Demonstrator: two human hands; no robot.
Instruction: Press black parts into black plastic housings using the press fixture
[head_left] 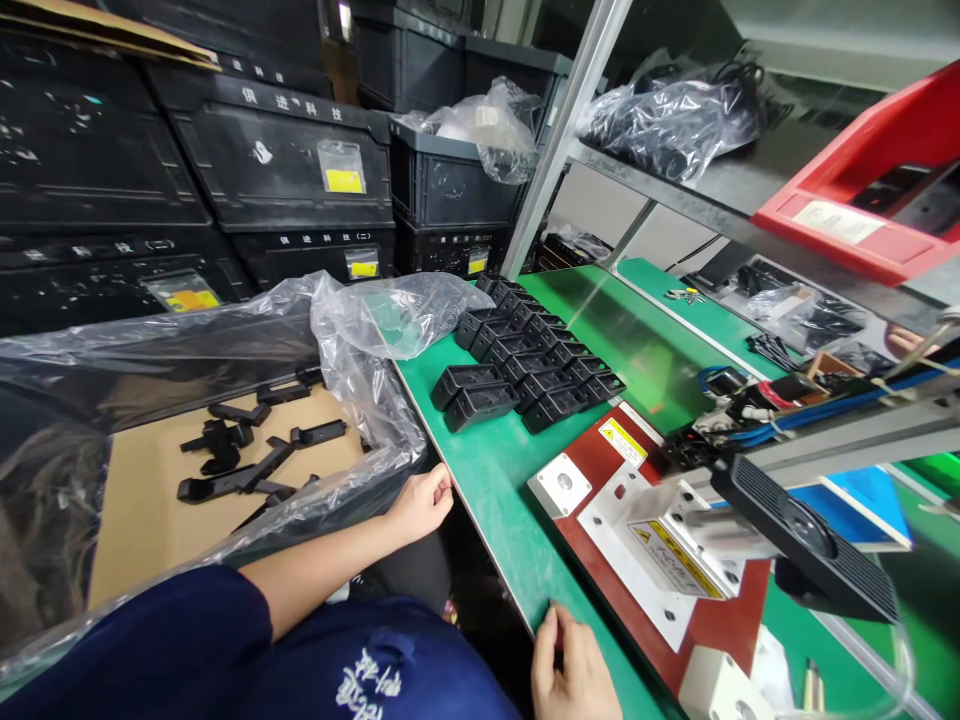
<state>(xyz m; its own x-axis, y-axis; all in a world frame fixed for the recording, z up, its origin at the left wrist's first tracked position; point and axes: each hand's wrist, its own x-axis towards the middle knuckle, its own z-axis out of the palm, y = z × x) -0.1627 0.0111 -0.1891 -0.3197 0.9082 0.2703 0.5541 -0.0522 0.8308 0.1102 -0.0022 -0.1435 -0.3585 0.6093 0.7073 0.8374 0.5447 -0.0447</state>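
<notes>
My left hand (421, 505) is curled into a loose fist at the left edge of the green work table (487, 490), with nothing visible in its fingers. Lower right, my right hand (571, 665) rests at the table's near edge, fingers bent in and thumb against them; no object shows in it. Beyond my hands, several black rectangular housings (480, 400) stand in rows on the table. To the right of them, a metal fixture (652, 550) on a red-brown base (720, 630) holds a black ribbed part (810, 535) on its upper end.
At left, a plastic-lined box (375, 420) holds loose black parts (247, 470) on cardboard (142, 520). Black crates (285, 160) are stacked behind. White button boxes (561, 485) sit on the fixture base. A red bin (862, 200) stands on the upper right shelf, above a clear green-tinted panel (637, 350).
</notes>
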